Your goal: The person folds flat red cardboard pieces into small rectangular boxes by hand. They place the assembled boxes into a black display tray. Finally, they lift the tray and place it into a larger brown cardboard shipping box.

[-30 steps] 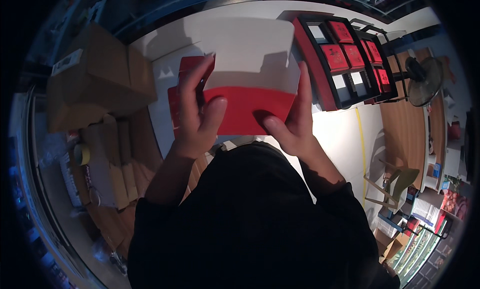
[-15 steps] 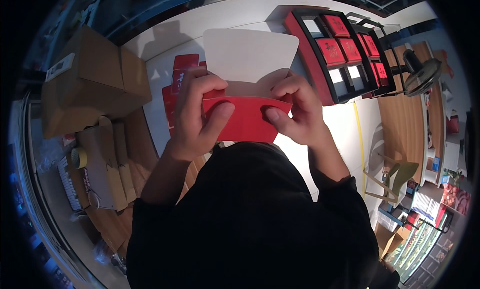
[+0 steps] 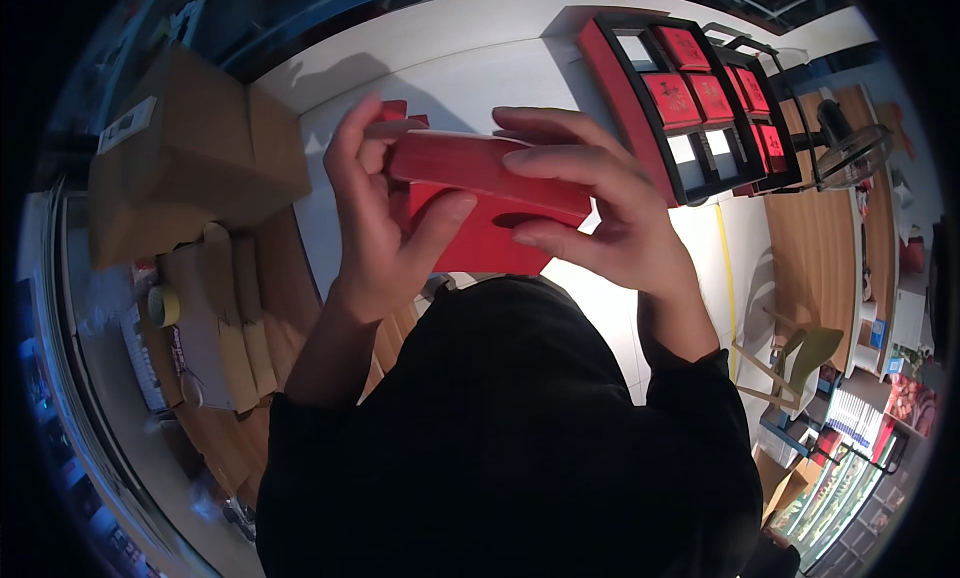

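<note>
A red cardboard box (image 3: 485, 240) is held up in front of my chest, its lid flap (image 3: 470, 163) folded over the top toward me. My left hand (image 3: 380, 218) grips its left end, the thumb on the front face and the fingers behind. At the right end, my right hand (image 3: 625, 203) has its fingers over the flap and its thumb below the flap's edge. The inside of the box is hidden. Behind my left hand, part of some red box pieces (image 3: 393, 109) shows on the white table (image 3: 455, 73).
On the right of the table stands a large red and black tray box (image 3: 622, 103) holding several small red boxes, with a second such tray beside it. A fan (image 3: 850, 153) is farther right. To the left are a big brown carton (image 3: 190, 163) and folded brown cardboard (image 3: 215, 313).
The flap, upright with its white inside showing before, is now folded down toward me. My right fingers have moved onto it, while my left hand keeps its hold at the left end.
</note>
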### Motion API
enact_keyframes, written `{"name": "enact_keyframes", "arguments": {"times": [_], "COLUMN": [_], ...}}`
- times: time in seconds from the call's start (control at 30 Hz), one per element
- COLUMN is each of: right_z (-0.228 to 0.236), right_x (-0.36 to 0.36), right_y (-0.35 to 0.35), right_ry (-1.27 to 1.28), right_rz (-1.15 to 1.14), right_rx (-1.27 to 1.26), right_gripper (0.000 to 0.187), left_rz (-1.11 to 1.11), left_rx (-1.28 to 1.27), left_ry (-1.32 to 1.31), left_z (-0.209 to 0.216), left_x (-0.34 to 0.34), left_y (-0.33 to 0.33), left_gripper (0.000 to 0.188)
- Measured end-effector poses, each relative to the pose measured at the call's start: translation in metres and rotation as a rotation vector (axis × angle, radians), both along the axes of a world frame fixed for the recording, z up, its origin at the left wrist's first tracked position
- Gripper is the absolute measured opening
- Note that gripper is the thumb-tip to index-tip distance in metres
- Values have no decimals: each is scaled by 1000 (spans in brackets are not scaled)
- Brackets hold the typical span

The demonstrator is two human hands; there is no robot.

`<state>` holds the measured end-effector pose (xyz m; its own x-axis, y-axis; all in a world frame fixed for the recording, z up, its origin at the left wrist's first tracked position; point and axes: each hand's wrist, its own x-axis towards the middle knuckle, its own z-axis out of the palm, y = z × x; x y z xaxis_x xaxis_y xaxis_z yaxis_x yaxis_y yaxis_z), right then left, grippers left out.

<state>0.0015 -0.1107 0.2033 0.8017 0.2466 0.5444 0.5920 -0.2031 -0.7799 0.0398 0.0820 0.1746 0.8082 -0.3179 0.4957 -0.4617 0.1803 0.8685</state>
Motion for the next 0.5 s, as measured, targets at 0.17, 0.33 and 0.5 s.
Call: {"name": "enact_keyframes", "arguments": {"times": [0.17,0.33,0.5], "right_z": [-11,-9,-20], "right_x": [5,-2,-12], "right_y": [-11,-7,7], "right_ry": [-69,56,130], "right_rz": [83,87,-11], "right_rx": [-27,152,284], "right_gripper": [44,44,41], "left_rz": [-95,-64,-71], "left_rx": [226,163,195], "left_ry": [-176,-219,-334], "left_z": [0,-5,-4], "left_x": [9,8,8], "left_y": [14,13,5], "left_gripper": [51,49,50]}}
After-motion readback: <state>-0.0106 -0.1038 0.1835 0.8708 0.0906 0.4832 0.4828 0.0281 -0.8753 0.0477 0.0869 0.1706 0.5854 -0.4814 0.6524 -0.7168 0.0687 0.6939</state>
